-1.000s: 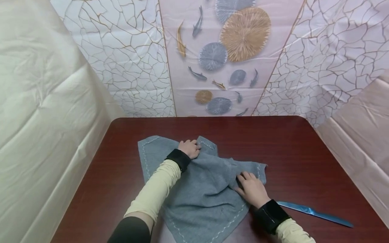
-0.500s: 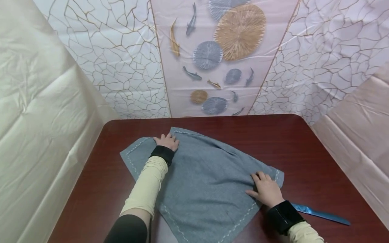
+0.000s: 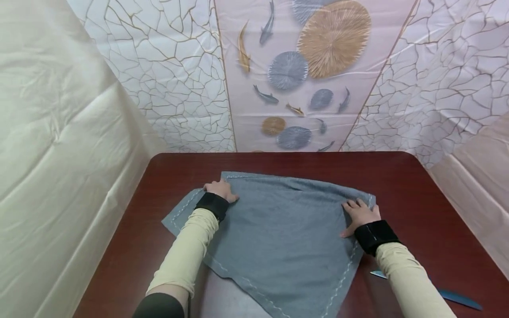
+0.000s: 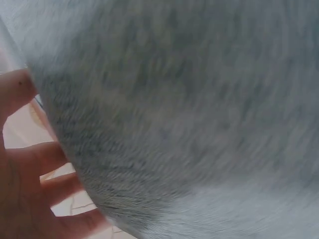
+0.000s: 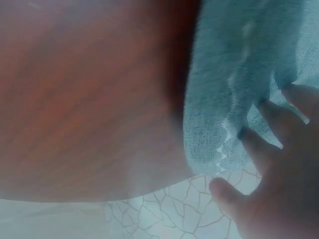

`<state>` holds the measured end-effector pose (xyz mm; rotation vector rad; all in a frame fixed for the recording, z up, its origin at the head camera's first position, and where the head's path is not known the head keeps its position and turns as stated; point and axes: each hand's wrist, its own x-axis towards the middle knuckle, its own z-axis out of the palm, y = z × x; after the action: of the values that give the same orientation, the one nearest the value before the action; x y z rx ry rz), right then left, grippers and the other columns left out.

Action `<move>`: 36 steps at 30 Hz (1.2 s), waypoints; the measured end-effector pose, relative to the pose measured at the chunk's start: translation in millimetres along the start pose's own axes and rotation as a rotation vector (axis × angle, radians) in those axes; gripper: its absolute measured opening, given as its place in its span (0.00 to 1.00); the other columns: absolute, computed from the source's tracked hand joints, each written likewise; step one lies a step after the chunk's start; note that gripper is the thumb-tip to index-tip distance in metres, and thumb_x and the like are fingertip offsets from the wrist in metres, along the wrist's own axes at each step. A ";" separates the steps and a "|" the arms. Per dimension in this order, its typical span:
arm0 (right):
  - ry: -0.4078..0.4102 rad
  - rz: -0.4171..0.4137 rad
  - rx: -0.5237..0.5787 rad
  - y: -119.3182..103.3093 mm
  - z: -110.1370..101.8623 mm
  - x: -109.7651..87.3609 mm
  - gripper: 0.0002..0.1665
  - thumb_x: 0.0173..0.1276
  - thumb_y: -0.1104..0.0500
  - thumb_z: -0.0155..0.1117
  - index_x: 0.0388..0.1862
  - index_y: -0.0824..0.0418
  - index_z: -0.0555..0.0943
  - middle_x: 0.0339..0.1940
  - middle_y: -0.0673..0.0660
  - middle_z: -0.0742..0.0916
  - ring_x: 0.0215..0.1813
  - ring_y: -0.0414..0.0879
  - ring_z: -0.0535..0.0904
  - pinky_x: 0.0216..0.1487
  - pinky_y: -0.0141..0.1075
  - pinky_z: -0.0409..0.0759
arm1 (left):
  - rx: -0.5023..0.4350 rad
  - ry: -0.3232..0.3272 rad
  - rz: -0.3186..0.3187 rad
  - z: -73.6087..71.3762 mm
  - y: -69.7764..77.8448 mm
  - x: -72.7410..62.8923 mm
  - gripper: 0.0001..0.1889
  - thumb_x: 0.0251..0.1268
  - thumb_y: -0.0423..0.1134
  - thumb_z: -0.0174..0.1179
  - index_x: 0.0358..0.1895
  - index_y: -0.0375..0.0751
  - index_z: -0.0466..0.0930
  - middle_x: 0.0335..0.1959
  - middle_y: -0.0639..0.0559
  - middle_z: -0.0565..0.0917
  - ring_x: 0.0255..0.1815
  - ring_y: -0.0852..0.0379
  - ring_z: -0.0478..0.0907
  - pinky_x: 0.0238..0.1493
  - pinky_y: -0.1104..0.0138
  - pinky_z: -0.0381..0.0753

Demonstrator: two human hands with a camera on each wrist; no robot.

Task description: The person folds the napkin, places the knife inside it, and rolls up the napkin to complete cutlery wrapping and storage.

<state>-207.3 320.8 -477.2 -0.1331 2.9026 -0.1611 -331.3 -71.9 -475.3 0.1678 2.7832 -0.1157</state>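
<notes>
While both hands are on the cloth, step in hand looks like spreading it flat: grey-blue napkin-type cloth [image 3: 286, 238] with white zigzag hem stitching [image 3: 337, 289], mid-table on the reddish-brown wood tabletop [image 3: 397, 172]. Clock directions below are from the cloth's middle, head view

Left hand [image 3: 220, 191]: at 10 o'clock, in the notch between the upper edge and the side flap [image 3: 184, 211]. Left wrist view has the digits spread apart along the cloth's edge, tips hidden there. Can't tell if it's pinching fabric or just touching

Right hand [image 3: 361, 215]: between 2 and 3 o'clock, on the hem near the upper-right corner. Not clenched, not grasping. Fingers splayed, several tips down on the cloth; right wrist view has one outer digit sticking out clear of the hem

Cloth state: body mostly flat, main wrinkle [image 3: 294, 189] near 12 o'clock below the upper edge. Flap pokes out toward 9 to 10 o'clock, so I'd judge the left side isn't squared yet. Spreading reads as well along, not done

Blue table knife [image 3: 461, 299]: near 4 o'clock, off the cloth, partly hidden by the right sleeve [image 3: 413, 278]. Not being touched by either hand

Next move, my read: right anchors its corner, left draws the flap out toward 10 o'clock, then smooth the wrinkle outward. Risk: pulling left without an anchor drags the whole cloth
</notes>
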 end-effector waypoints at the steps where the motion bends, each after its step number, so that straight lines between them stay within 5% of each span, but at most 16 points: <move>1: 0.006 0.013 -0.007 2.5 -1.3 2.2 0.65 0.29 0.39 0.77 0.64 0.69 0.64 0.64 0.72 0.65 0.66 0.69 0.51 0.57 0.67 0.44 | 0.011 -0.005 0.005 -1.3 1.4 -2.6 0.35 0.57 0.64 0.49 0.63 0.46 0.68 0.66 0.45 0.63 0.55 0.40 0.69 0.48 0.42 0.66; 5: 0.103 0.051 -0.045 8.8 -5.6 5.9 0.61 0.30 0.44 0.80 0.62 0.70 0.65 0.63 0.73 0.65 0.66 0.69 0.50 0.56 0.67 0.45 | 0.017 -0.019 0.018 -7.6 4.8 -12.7 0.32 0.59 0.63 0.48 0.59 0.44 0.73 0.62 0.43 0.68 0.49 0.42 0.75 0.45 0.47 0.71; 10: 0.323 0.022 -0.091 -0.6 -5.7 3.9 0.43 0.38 0.57 0.75 0.54 0.73 0.71 0.56 0.72 0.71 0.63 0.66 0.56 0.54 0.65 0.51 | -0.012 -0.018 0.032 -13.1 5.1 -20.1 0.29 0.61 0.61 0.48 0.51 0.41 0.79 0.53 0.43 0.77 0.43 0.47 0.78 0.42 0.54 0.75; 14: 0.506 -0.173 -0.114 -37.9 3.8 -1.6 0.30 0.40 0.61 0.72 0.45 0.71 0.77 0.48 0.68 0.78 0.57 0.63 0.66 0.49 0.59 0.63 | -0.002 -0.020 0.036 -14.1 3.6 -23.6 0.26 0.65 0.58 0.45 0.50 0.41 0.80 0.50 0.44 0.78 0.42 0.47 0.78 0.42 0.53 0.75; 16: 0.523 -0.329 -0.075 -67.5 9.2 -10.5 0.27 0.44 0.59 0.72 0.44 0.69 0.78 0.47 0.67 0.79 0.55 0.61 0.70 0.47 0.57 0.67 | 0.007 0.007 0.039 -12.6 2.4 -24.3 0.25 0.66 0.56 0.45 0.51 0.41 0.79 0.51 0.43 0.78 0.45 0.45 0.77 0.43 0.51 0.74; 19: 0.422 -0.571 0.012 -111.9 17.6 -27.8 0.27 0.53 0.52 0.68 0.49 0.66 0.78 0.50 0.65 0.79 0.55 0.60 0.72 0.48 0.56 0.69 | 0.020 0.087 0.071 -7.0 0.6 -23.5 0.22 0.67 0.52 0.45 0.50 0.41 0.79 0.52 0.42 0.77 0.51 0.43 0.73 0.46 0.47 0.70; 22: 0.228 -0.672 0.069 -144.4 25.6 -43.5 0.31 0.59 0.45 0.62 0.57 0.62 0.74 0.57 0.64 0.76 0.60 0.60 0.67 0.52 0.56 0.67 | 0.005 0.190 0.158 -0.9 1.0 -22.5 0.19 0.67 0.47 0.46 0.45 0.40 0.82 0.50 0.43 0.78 0.53 0.44 0.71 0.49 0.46 0.68; 27: 0.032 -0.593 0.021 -161.5 37.9 -53.9 0.38 0.59 0.39 0.58 0.64 0.57 0.68 0.65 0.62 0.68 0.66 0.60 0.59 0.55 0.59 0.62 | -0.075 0.183 0.281 4.9 6.9 -22.1 0.19 0.68 0.46 0.45 0.49 0.38 0.80 0.51 0.43 0.78 0.54 0.46 0.73 0.52 0.52 0.69; 36: -0.060 -0.589 -0.033 -158.0 45.2 -63.7 0.44 0.56 0.35 0.57 0.68 0.55 0.63 0.69 0.61 0.62 0.69 0.60 0.54 0.54 0.62 0.61 | -0.123 0.057 0.173 4.7 2.2 -20.8 0.23 0.71 0.51 0.39 0.63 0.45 0.69 0.64 0.46 0.67 0.63 0.46 0.64 0.59 0.47 0.61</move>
<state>-122.8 166.5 -487.8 -0.9760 2.7184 -0.2008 -310.0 -72.3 -472.6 0.3844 2.8067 0.1049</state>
